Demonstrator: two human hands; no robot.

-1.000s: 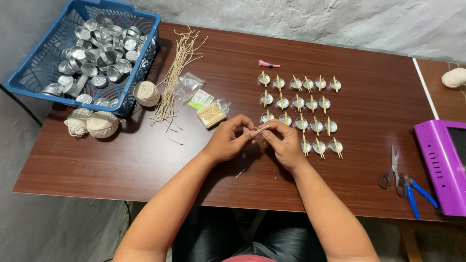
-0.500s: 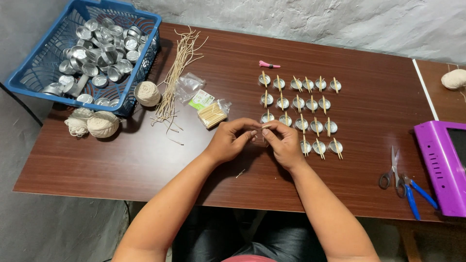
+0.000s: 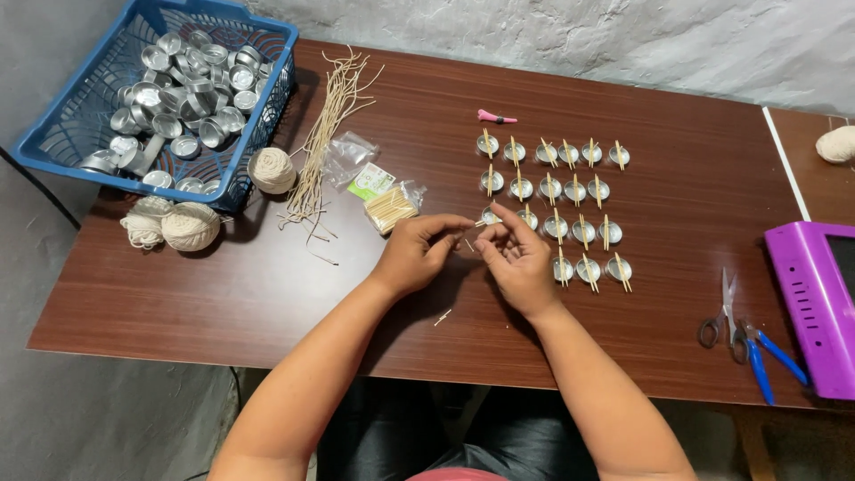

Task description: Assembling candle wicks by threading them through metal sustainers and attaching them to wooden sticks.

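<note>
Rough grey plaster backed a brown wooden table [image 3: 223,294], and both hands met over its middle. Between them sat a small pale stick [image 3: 469,244], perhaps with a bit of wick (too small to tell). It lay just above the tabletop, roughly level, its long axis running left to right from one set of fingertips to the other. The left hand [image 3: 417,254] pinched its left end between thumb and forefinger, the other fingers curled under. The right hand [image 3: 517,258] came in from the other side, thumb and forefinger pressed together near the stick's right end, the remaining fingers loosely bent. Neither hand was clearly nearer; the stick bridged the narrow gap between them.

Just beside the right hand stood rows of small metal cups [image 3: 570,191], each with sticks laid across its rim. A stray stick [image 3: 443,316] lay on the table below the hands. To the left were a bag of sticks [image 3: 390,207], a bundle of cut wicks [image 3: 325,134], balls of string [image 3: 189,225] and a blue basket [image 3: 53,142] of empty cups. Far right lay scissors [image 3: 723,322], blue pliers [image 3: 768,361] and a purple device [image 3: 806,303].
</note>
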